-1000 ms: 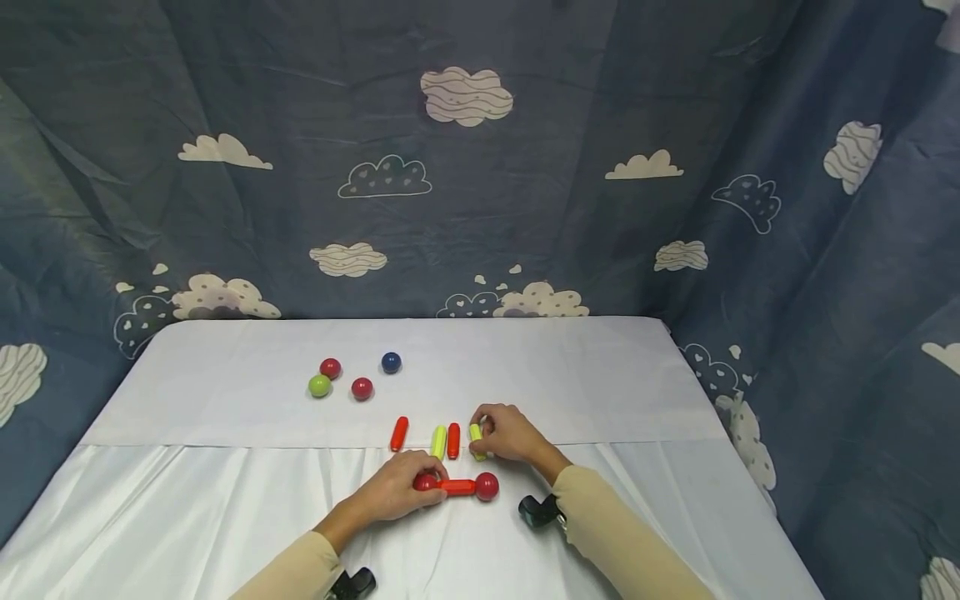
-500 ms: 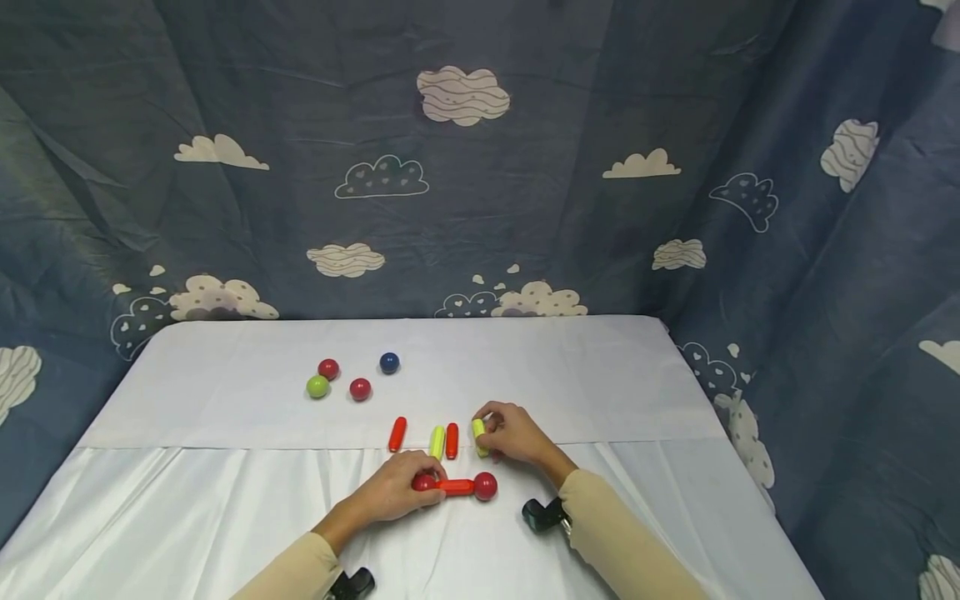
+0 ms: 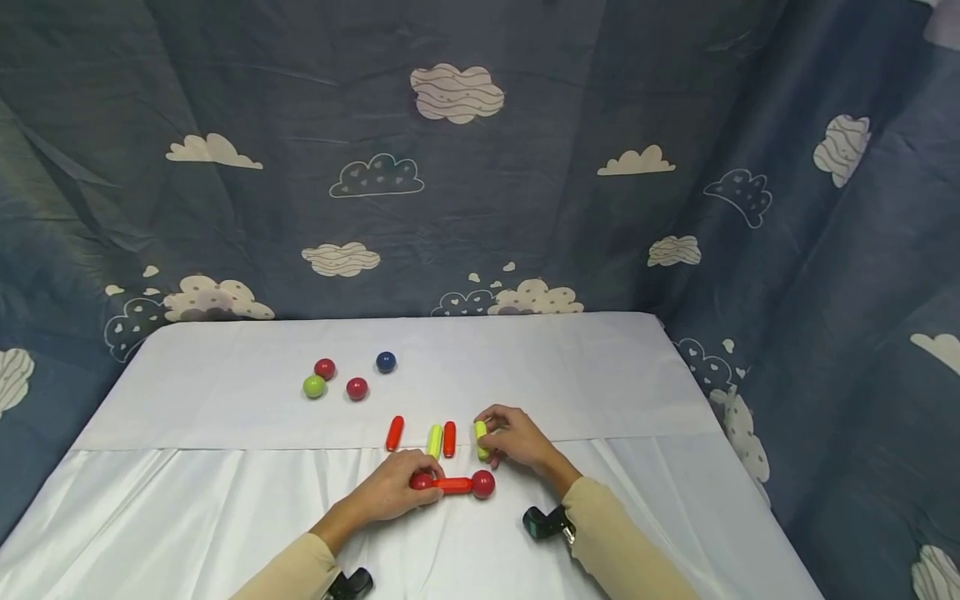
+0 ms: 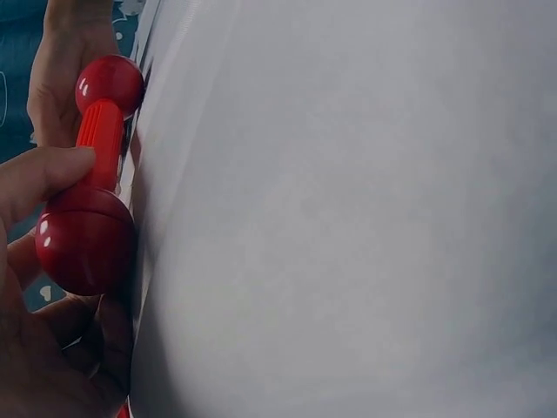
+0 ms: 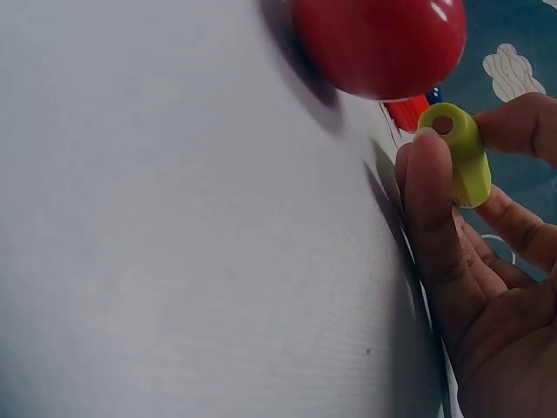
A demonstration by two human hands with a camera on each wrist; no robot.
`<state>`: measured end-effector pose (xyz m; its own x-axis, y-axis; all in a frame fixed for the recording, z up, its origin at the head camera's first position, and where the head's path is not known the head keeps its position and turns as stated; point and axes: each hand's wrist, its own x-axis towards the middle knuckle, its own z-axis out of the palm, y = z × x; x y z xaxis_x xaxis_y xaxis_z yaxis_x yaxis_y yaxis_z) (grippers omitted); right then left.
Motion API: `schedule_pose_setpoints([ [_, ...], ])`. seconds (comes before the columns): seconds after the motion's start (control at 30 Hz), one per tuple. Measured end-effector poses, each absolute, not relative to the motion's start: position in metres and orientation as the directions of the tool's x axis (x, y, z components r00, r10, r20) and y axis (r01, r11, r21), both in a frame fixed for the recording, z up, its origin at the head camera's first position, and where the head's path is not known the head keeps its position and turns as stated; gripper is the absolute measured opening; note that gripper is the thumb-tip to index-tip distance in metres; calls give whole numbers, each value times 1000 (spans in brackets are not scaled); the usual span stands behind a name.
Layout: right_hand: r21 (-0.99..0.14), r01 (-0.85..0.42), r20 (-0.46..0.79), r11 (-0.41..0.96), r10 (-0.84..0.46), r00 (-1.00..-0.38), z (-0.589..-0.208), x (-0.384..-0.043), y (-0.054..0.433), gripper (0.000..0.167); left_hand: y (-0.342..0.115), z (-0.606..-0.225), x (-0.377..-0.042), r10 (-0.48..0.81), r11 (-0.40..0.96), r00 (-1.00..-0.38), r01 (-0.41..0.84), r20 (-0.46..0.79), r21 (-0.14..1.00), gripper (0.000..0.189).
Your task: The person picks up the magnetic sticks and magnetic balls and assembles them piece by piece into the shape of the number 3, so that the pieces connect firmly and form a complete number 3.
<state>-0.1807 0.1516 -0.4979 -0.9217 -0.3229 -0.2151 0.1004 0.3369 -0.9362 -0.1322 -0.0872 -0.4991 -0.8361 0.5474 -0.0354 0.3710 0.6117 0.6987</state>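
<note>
My left hand point(image 3: 396, 485) grips the near-left red ball point(image 4: 85, 244) of a dumbbell-shaped piece, with its thumb lying along the joint. A ribbed red rod point(image 3: 454, 485) joins that ball to a second red ball point(image 3: 483, 484) on the right. Just beyond it, my right hand point(image 3: 517, 437) pinches a yellow-green rod point(image 3: 481, 440) between thumb and fingers. The right wrist view shows a round hole in the end of this yellow-green rod point(image 5: 471, 165). In that view the second red ball point(image 5: 383, 43) is close to the rod's end.
Beyond the left hand lie a red rod point(image 3: 394, 433), a yellow-green rod point(image 3: 434, 441) and another red rod point(image 3: 449, 439). Farther back on the white-covered table point(image 3: 525, 367) are two red balls point(image 3: 357, 388), a green ball point(image 3: 314, 386) and a dark blue ball point(image 3: 386, 362).
My right hand has shifted slightly to the right with the yellow-green rod, turning it a little. My left hand keeps its grip on the red piece. The head view has drifted slightly.
</note>
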Motion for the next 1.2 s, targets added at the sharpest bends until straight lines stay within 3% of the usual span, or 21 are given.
schedule_pose_setpoints([
  [0.73, -920, 84, -223, 383, -336, -915, -498, -170, 150, 36, -88, -499, -133, 550, 611, -834, 378, -30, 696, 15],
  [0.93, -915, 76, -226, 397, -347, -910, -480, -163, 146, 35, -89, -500, -133, 553, 605, -833, 373, -34, 703, 15],
  [1.2, -915, 68, -218, 397, -345, -913, -499, -172, 150, 35, -88, -500, -134, 553, 601, -832, 361, -45, 714, 14],
])
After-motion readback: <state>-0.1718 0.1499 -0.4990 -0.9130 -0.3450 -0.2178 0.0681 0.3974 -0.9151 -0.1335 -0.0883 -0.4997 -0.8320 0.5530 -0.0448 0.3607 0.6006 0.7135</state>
